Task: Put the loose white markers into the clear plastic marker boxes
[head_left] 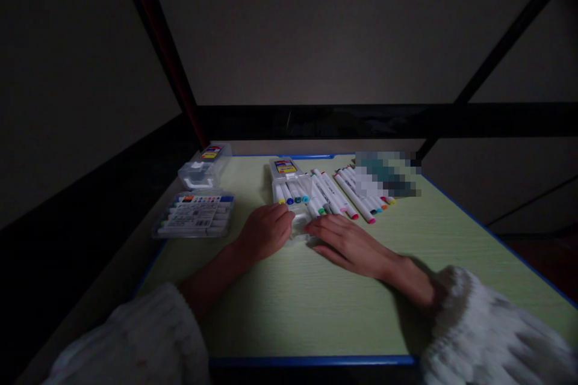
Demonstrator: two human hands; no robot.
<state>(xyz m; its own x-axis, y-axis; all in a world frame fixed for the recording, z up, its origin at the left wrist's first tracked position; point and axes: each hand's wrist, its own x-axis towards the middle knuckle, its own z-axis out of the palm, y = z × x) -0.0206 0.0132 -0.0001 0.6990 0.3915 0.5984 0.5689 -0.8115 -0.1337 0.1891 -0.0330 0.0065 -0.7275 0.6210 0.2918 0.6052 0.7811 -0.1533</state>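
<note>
My left hand [265, 230] and my right hand [347, 243] rest on a pale green table [289, 307], one at each side of the near end of a clear plastic marker case [291, 192]. The left hand's fingers curl against the case's left edge. The right hand lies flatter, its fingertips touching the case's transparent front flap [300, 224]. Inside the case lie several white markers with coloured caps. Just right of the case, a row of loose white markers [347, 192] lies on the table. Both arms wear fluffy white sleeves.
At the table's far left stands a closed clear marker case [204, 167], with a flat box of markers [195, 213] in front of it. A blurred-out object [386, 174] sits at the far right. Dark metal bars [361, 120] run behind the table. The room is dim.
</note>
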